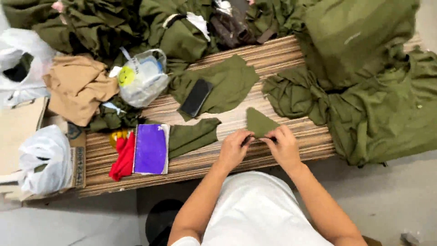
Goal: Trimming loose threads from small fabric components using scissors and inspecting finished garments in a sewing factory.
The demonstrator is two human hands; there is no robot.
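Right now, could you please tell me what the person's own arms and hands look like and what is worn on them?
Both forearms are bare, with no sleeves reaching them; the left hand and the right hand wear no gloves, and no rings, watch or bracelets can be made out. A short white sleeve edge shows at the left upper arm, belonging to the plain white shirt on the torso.

Plain white short-sleeved cotton shirt (255, 209) at lower centre of the frame, smooth, without print or buttons in view. Sleeve hem just visible at lower left of the torso. Both forearms bare from elbow down. No watch, bracelet, ring or glove on left hand (234, 148) or right hand (284, 146).
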